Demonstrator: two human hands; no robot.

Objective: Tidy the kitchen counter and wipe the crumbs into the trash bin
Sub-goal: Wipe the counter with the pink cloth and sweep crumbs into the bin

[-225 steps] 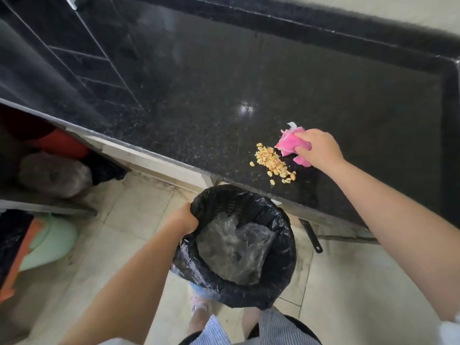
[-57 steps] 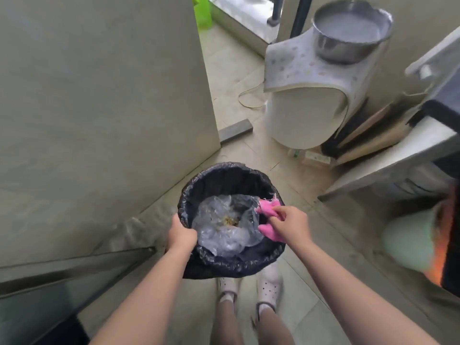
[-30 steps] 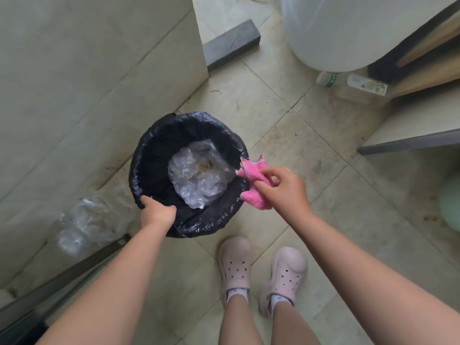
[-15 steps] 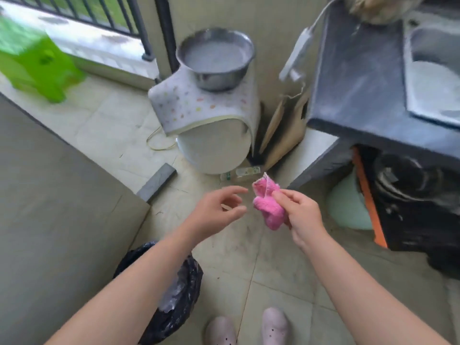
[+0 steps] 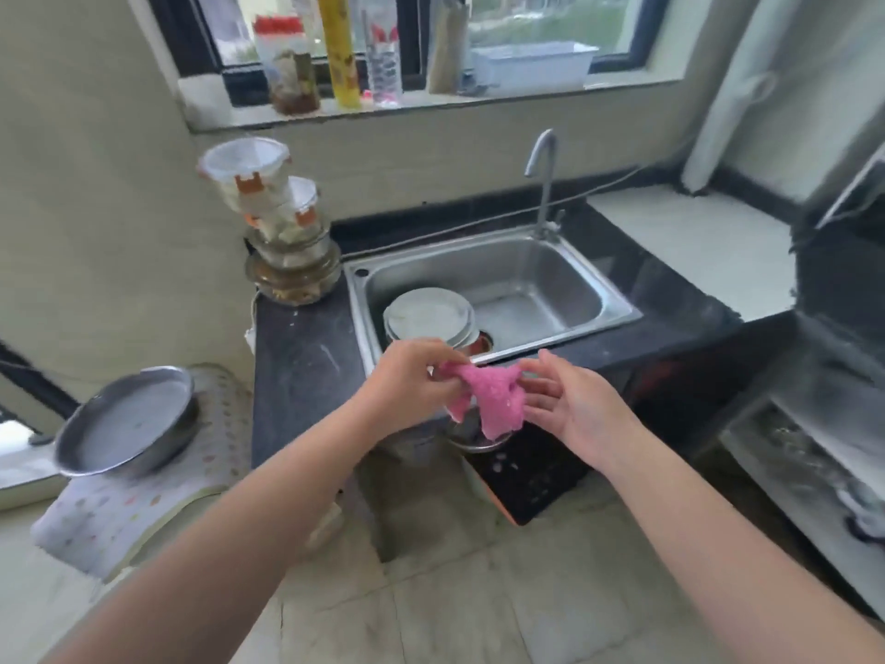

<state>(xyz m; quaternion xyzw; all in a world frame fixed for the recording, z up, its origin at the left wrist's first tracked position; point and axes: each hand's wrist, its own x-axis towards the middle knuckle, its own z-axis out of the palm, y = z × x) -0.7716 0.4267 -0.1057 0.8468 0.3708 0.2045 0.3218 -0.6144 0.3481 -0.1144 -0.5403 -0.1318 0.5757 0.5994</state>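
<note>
Pink fuzzy cleaning cloth [image 5: 493,400]: hangs between both hands, near the steel sink [image 5: 536,275] in the black bench [image 5: 301,366]. Left hand [image 5: 407,381] pinches its left corner; right hand [image 5: 570,400] released, fingers straight, touching its right edge.

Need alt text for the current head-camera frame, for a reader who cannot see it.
A person's left hand pinches a pink cloth held in front of a steel sink, while the right hand is open with its fingers at the cloth's other end. A covered metal pot sits in the sink, and stacked food containers stand on the dark counter to its left.
</note>
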